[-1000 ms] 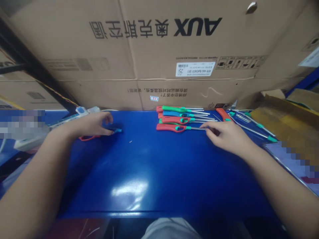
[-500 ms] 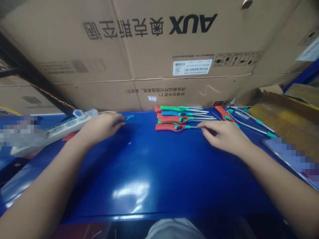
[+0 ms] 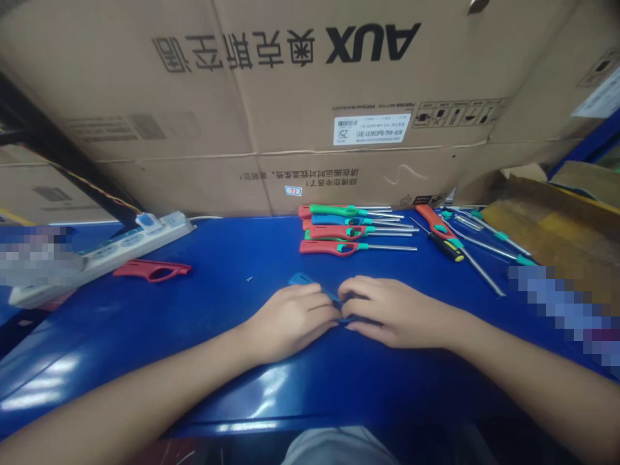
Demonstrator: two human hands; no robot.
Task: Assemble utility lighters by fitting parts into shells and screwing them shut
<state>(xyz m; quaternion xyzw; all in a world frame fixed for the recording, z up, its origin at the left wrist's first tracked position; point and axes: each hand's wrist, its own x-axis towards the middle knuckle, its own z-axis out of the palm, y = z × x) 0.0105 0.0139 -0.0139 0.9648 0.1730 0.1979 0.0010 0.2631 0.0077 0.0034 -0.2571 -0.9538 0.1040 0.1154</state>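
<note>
Cardboard (image 3: 194, 123) printed "AUX" stands behind a glossy blue surface (image 3: 208, 368). Toward the front, the left hand (image 3: 293, 323) has its fingers clamped on a blue handle (image 3: 301, 279); the right hand's (image 3: 394, 313) fingers seem to pinch its nearer end, partly hidden. Beyond lie stacked lighters (image 3: 334, 247); leftward, a red handle (image 3: 152, 269).

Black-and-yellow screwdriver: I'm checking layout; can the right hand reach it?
Likely yes: only blue tabletop separates the right hand from the screwdriver, but the hand holds a blue plastic piece.
</note>
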